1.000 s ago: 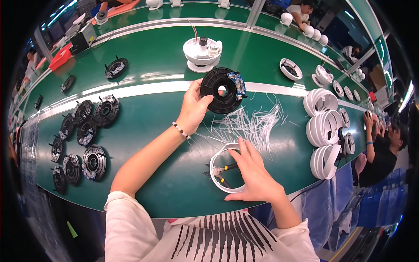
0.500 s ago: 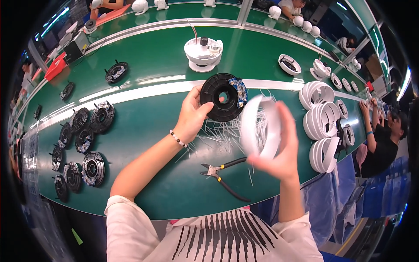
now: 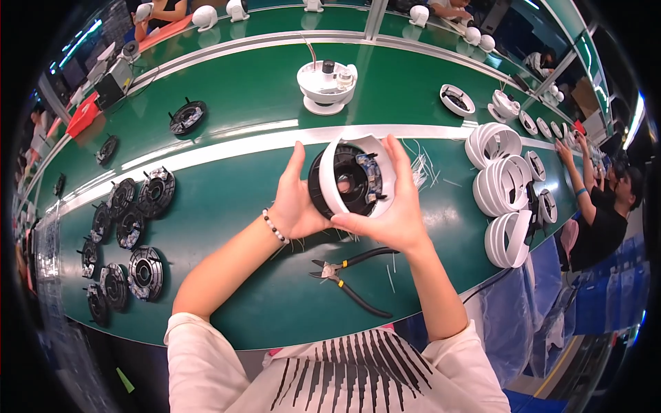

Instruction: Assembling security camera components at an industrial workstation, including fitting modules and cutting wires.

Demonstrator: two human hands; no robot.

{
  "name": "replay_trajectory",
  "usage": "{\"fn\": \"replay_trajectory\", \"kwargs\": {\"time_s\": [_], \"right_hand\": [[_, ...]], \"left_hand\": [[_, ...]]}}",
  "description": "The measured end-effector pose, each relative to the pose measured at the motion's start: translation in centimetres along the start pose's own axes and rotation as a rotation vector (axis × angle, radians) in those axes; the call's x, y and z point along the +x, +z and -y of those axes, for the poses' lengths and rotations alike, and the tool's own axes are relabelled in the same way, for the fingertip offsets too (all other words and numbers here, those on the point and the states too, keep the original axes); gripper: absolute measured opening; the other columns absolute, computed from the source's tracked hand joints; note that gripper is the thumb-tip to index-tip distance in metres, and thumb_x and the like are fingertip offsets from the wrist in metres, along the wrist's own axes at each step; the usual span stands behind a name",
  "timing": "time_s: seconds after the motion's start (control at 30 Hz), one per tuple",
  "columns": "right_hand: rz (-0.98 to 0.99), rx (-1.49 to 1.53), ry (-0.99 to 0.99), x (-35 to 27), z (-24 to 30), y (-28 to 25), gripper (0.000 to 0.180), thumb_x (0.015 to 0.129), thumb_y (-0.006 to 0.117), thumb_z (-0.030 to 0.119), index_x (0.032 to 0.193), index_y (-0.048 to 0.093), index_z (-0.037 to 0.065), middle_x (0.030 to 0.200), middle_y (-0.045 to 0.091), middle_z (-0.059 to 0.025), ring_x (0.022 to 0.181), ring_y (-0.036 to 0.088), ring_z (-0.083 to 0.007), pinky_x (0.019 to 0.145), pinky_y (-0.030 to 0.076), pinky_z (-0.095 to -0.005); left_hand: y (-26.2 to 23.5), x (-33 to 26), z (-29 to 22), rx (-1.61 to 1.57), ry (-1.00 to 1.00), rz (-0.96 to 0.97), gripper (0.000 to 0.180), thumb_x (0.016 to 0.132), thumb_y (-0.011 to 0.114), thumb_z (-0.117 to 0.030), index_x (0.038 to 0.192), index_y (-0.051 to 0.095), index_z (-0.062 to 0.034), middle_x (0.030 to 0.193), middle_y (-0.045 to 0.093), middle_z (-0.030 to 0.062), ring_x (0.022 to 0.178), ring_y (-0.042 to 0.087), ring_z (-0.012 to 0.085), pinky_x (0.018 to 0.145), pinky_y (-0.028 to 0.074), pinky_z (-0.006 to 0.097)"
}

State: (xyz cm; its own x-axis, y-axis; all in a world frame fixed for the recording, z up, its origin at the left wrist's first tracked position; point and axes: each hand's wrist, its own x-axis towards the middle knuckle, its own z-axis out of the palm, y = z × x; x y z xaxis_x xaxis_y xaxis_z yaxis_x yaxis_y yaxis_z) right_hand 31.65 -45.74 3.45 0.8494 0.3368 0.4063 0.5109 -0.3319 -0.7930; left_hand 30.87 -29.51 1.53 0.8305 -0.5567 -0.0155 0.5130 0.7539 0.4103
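In front of me, my left hand (image 3: 297,208) supports a black round plastic base (image 3: 318,189) from the left, its thumb pointing up and its fingers partly hidden beneath. A blue circuit board (image 3: 370,172) sits on the base. With my right hand (image 3: 399,219) I grip a white plastic ring (image 3: 328,180) by its right side, thumb at the near edge. The ring lies over the face of the base, slightly tilted; whether it is fully seated I cannot tell. Below the hands, diagonal cutters (image 3: 332,270) with black and yellow handles lie with their jaws apart.
Several black bases (image 3: 146,274) lie on the green table at the left. White rings (image 3: 508,239) are stacked at the right. Thin white offcut strips (image 3: 425,168) are scattered beyond my right hand. Past a metal rail stands a white housing (image 3: 325,86). A co-worker (image 3: 606,220) sits at the far right.
My right hand has brought the white ring left, from beside the black base to over its face. The left hand has shifted its hold lower, and the base is now tilted.
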Motion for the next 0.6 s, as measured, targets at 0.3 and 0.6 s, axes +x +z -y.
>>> {"fn": "replay_trajectory", "kwargs": {"time_s": [0.3, 0.6], "right_hand": [[-0.104, -0.43, -0.158, -0.5, 1.8, 2.3, 0.104, 0.044, 0.081, 0.036, 0.122, 0.024, -0.002, 0.126, 0.027, -0.023, 0.114, 0.032, -0.0349, 0.094, 0.027, -0.044], [0.072, -0.452, -0.202, 0.8, 1.9, 0.9, 0.118, 0.04, 0.079, 0.041, 0.126, 0.016, -0.008, 0.123, 0.028, -0.0256, 0.113, 0.029, -0.0387, 0.094, 0.028, -0.0433]], "left_hand": [[-1.4, 0.7, 0.3, 0.123, 0.252, 0.015, 0.044, 0.089, 0.03, -0.036, 0.116, 0.044, -0.0059, 0.113, 0.05, 0.0103, 0.104, 0.048, 0.0221, 0.092, 0.038, 0.037], [0.0, 0.0, -0.3, 0.207, 0.141, -0.069, 0.086, 0.075, 0.014, -0.071, 0.128, 0.029, -0.0057, 0.126, 0.038, 0.0123, 0.115, 0.039, 0.0234, 0.097, 0.033, 0.04]]}}
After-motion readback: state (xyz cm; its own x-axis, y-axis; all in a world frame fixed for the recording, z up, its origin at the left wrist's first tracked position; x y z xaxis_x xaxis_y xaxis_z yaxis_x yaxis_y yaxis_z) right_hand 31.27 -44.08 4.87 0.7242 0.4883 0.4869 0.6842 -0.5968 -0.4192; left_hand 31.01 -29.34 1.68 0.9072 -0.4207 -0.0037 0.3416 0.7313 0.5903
